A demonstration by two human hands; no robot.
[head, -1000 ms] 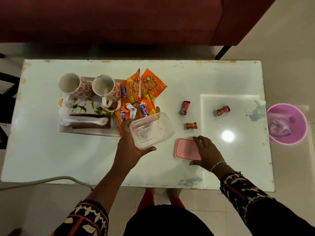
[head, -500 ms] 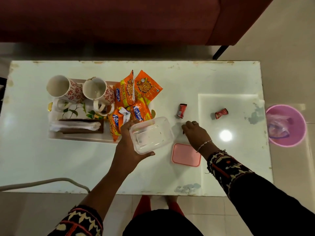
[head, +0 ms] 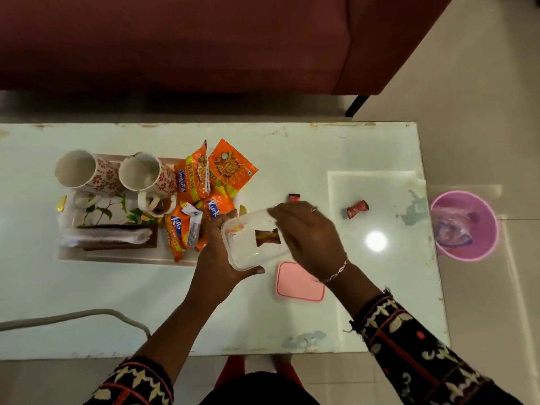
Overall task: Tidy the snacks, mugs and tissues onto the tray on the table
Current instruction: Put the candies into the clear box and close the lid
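L hand [head: 216,258] grasps clear rectangular plastic box [head: 248,252] w/ brown-yellow wrapped candy [head: 267,237] inside. R hand [head: 308,239] above it, released; pink plastic lid [head: 298,285] at 5 o'clock.

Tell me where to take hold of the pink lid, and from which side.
Grip the rim of the pink lid at its near edge, coming from the person's side. It lies flat on the table, so its face likely offers no hold, only the thin rim. The right hand hangs over its far right corner; the near and left edges are free.
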